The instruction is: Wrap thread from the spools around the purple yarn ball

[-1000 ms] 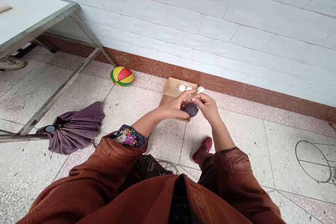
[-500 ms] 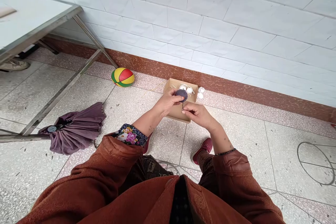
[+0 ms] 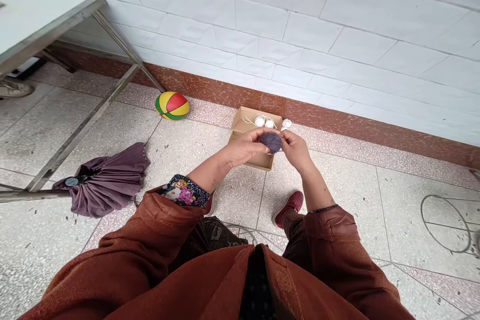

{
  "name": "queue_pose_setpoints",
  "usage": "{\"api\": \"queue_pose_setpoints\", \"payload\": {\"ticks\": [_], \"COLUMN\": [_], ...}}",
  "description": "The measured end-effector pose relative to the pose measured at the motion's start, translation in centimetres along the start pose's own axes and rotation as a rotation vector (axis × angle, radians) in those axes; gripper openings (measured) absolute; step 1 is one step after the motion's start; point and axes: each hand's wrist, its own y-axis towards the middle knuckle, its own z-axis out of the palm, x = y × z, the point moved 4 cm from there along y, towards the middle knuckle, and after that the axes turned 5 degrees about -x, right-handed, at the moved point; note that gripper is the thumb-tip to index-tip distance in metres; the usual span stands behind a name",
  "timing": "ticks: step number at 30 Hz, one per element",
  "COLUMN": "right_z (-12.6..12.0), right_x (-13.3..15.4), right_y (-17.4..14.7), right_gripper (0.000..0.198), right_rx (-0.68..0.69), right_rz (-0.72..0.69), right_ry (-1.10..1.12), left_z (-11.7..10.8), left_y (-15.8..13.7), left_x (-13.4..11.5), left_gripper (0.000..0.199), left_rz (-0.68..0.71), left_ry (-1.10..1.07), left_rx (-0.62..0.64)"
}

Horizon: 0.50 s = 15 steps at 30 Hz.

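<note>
My left hand (image 3: 243, 150) is closed around a small dark purple-grey ball of yarn (image 3: 271, 142), thumb below and fingers above. My right hand (image 3: 296, 149) is at the ball's right side, its thumb and fingertips pinched together against the yarn; the loose strand itself is hard to make out. Beneath both hands, on the floor, lies an open cardboard box (image 3: 262, 162), partly covered by them. In its far part rest white yarn balls (image 3: 259, 120) with loose strands. Another white ball (image 3: 287, 124) sits just outside the box's right edge.
A yellow, red and green ball (image 3: 172, 105) lies near the tiled wall (image 3: 255, 20). Left of me are a folded purple umbrella (image 3: 108, 180) and a metal-framed table (image 3: 48, 25), with a person's shoe (image 3: 15, 89) beneath. A wire ring (image 3: 446, 224) lies at right.
My right hand has moved up from below the yarn ball to its right side. The ball has shifted slightly right and down, and the dark strand between the hands no longer shows.
</note>
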Motion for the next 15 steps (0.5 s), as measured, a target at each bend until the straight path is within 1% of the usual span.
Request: {"api": "queue_pose_setpoints", "payload": {"ticks": [2,4,6,8,9,11,13,15], "right_z": [0.4,1.0,1.6,1.8,1.7,1.2,0.3,-0.6], "right_x": [0.2,0.9,1.9,3.0,3.4,3.9,3.8,3.3], "right_y": [-0.2,-0.6,-1.2,-1.8,-1.9,-2.0,-1.6,-1.0], "right_gripper": [0.034,0.031,0.030,0.029,0.029,0.030,0.032,0.034], "right_rx": [0.035,0.110,0.217,0.299,0.312,0.272,0.173,0.052], "right_rz": [-0.049,-0.118,-0.190,-0.234,-0.239,-0.223,-0.199,-0.187], "right_ry": [-0.034,-0.040,-0.010,0.040,0.069,0.127,0.163,0.146], "left_z": [-0.6,-1.5,-2.3,-2.8,-2.9,-2.7,-2.3,-1.6], "left_y": [0.4,0.8,1.1,1.3,1.3,1.4,1.4,1.2], "left_x": [0.1,0.4,0.7,0.8,0.8,1.0,1.3,1.7], "left_gripper": [0.047,0.045,0.044,0.043,0.043,0.045,0.046,0.047], "left_rz": [-0.020,-0.028,-0.014,0.020,0.036,0.055,0.052,0.023], "left_ry": [-0.062,-0.084,-0.054,0.032,0.098,0.249,0.369,0.396], "left_rx": [-0.090,-0.207,-0.313,-0.386,-0.398,-0.377,-0.310,-0.196]}}
